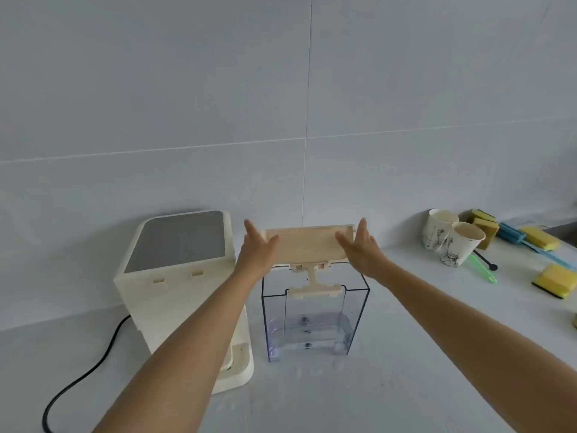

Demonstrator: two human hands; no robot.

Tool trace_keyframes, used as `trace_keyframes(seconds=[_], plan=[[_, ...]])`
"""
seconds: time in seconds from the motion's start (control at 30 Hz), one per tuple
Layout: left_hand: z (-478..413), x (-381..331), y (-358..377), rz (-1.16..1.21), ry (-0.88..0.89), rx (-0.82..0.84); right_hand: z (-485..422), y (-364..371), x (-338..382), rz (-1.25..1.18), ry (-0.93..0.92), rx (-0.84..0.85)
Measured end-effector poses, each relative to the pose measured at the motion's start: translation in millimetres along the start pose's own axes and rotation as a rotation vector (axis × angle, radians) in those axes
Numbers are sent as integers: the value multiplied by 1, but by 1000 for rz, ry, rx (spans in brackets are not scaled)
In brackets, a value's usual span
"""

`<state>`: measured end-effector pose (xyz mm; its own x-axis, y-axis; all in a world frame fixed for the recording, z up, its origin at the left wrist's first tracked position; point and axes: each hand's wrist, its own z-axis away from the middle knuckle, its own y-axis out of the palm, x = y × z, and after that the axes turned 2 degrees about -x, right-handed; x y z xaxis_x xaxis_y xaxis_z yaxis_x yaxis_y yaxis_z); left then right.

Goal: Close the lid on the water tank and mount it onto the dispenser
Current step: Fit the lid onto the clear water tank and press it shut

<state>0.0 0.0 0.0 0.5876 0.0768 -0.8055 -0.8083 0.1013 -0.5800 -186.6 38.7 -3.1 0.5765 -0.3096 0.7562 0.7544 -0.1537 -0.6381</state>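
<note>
— What is closest to us?

— Two bare arms reach out over the pale worktop (406, 385). A black cord (93, 367) curls on it at the left.

— And past the arms?

— A clear water tank (315, 320) stands upright on the worktop. It looks empty. Just beside it, on its left, is the cream dispenser (175, 267) with a grey top. The left arm crosses in front of it.

— Where is the lid?

— The cream lid (307, 245) is tipped up over the back of the tank. A little hinge piece joins it to the tank's front wall.

— What are the hands doing?

— They are apart, one at each end of the lid. The left hand (257, 245) presses on the left end with the fingers spread. The right hand (359, 245) presses on the right end. The tank is not on the dispenser yet.

— What is farther back?

— Two paper cups (449, 237) stand on the right, touching each other. Near them lie yellow sponges (554, 279), a blue brush (515, 235) and a green stick (482, 268). Behind it all is a grey tiled wall (281, 89).
</note>
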Motion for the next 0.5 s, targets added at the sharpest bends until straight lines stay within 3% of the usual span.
trace_keyframes(seconds=[0.13,0.5], plan=[[-8,0,-4,118,-219,162,-6,-8,6,-217,139,63],[-9,-2,-9,173,-142,114,-7,-4,6,-323,181,1]])
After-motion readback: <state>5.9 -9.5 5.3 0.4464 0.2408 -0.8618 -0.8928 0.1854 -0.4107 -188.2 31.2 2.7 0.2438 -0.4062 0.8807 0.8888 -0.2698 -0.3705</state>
